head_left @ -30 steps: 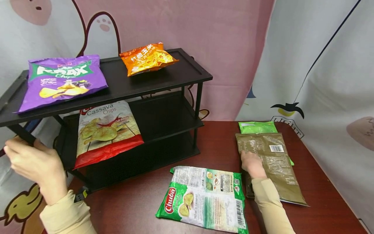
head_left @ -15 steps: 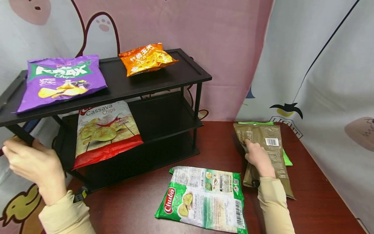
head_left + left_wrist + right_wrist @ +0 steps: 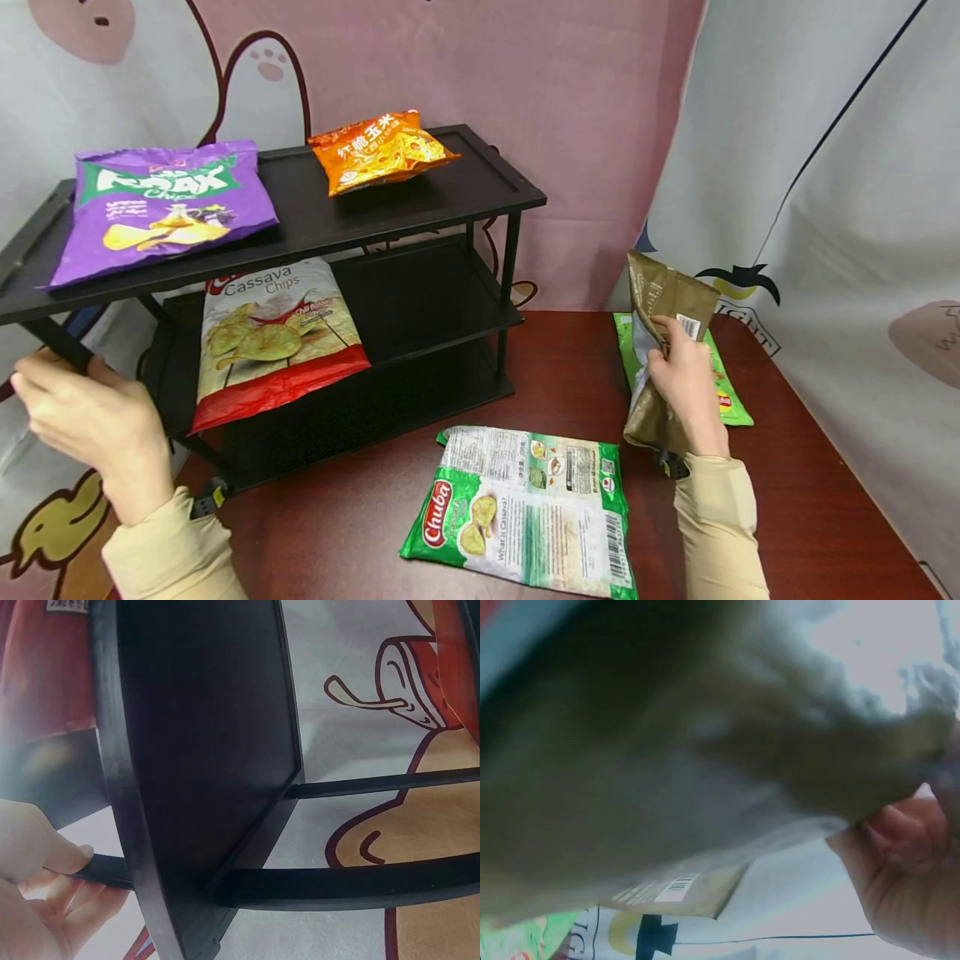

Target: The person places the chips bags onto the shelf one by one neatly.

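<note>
Right hand pinching brown bag near green bag; left hand gripping rack post.

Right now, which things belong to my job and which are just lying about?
In the job:
brown bag, in your right hand
black rack, held by your left hand

Seemingly lying about:
purple bag, orange bag: on top
red and beige bag, one tier down
green and white bag, on the table
lime bag, partly behind the brown one
</note>
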`<state>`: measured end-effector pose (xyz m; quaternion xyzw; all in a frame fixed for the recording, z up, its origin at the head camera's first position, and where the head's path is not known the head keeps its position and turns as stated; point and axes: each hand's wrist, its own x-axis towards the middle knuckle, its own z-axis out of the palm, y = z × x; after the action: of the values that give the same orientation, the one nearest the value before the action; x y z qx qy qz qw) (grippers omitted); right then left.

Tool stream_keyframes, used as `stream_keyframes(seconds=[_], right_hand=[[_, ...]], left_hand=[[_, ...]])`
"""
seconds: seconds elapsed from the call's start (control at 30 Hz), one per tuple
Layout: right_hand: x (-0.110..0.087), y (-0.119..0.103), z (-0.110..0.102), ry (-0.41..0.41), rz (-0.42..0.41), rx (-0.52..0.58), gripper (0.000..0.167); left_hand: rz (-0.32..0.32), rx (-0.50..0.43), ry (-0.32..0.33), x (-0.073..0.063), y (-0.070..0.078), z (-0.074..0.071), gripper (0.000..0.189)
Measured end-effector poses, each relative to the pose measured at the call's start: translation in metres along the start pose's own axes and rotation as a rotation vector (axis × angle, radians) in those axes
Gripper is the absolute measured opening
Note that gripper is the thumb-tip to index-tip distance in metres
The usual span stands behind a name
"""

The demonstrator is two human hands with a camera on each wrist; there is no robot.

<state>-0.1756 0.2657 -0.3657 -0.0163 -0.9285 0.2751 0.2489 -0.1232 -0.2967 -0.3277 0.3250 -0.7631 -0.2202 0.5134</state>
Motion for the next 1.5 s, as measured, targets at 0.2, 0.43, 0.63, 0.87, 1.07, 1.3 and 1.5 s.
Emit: stream_keyframes(seconds=[0.2,0.43,0.63,0.87,1.07,1.3,1.5], right_hand=[[0.001,-0.008,-0.007,0.233,0.172,0.179,0.044],[0.002,-0.007,-0.007,0.275,0.292,0.301,0.044],[0.005,0.004,-0.002,0.276,0.406,0.239,0.045],[0.001,0.034,-0.002,0.112,0.548,0.112,0.05],[-0.006,0.065,0.004,-0.049,0.677,0.012,0.051],[-0.012,0.078,0.006,-0.159,0.639,-0.106,0.061],[-0.012,0.075,0.012,-0.285,0.435,-0.22,0.057]], left_hand=[[-0.001,0.002,-0.002,0.0,0.002,-0.002,0.037],[-0.003,0.011,-0.005,0.0,0.001,-0.002,0.038],[0.003,0.006,-0.012,0.001,-0.002,-0.001,0.037],[-0.001,0.013,-0.012,0.001,-0.002,-0.001,0.038],[-0.005,0.009,-0.019,0.001,-0.002,0.0,0.036],[-0.005,0.015,-0.012,0.0,-0.001,0.0,0.038],[-0.008,0.018,-0.01,0.0,-0.001,0.001,0.037]])
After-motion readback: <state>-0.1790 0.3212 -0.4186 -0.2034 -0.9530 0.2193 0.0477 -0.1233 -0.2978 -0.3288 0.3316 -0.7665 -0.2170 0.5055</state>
